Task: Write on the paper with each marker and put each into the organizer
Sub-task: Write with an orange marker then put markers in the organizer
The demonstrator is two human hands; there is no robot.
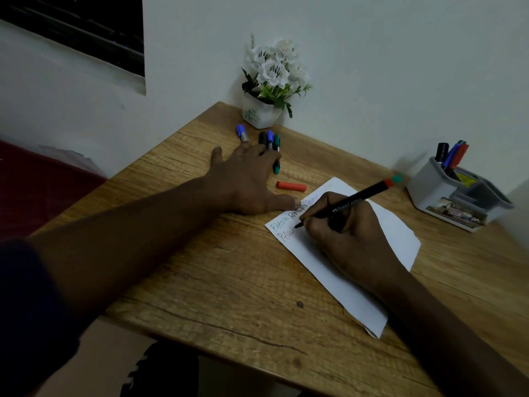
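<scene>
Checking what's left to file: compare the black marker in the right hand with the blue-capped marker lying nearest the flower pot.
The black-barrelled marker is gripped in the right hand; the blue-capped grey marker lies ungripped on the wooden table. The black one slants upward, bare tip on the white paper; the blue-capped one lies flat, cap on. Both are outside the grey plastic organizer.

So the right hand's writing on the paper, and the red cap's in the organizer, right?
No: head view shows the red cap on the table beside the paper, not in the organizer. The right hand is writing with a marker.
</scene>
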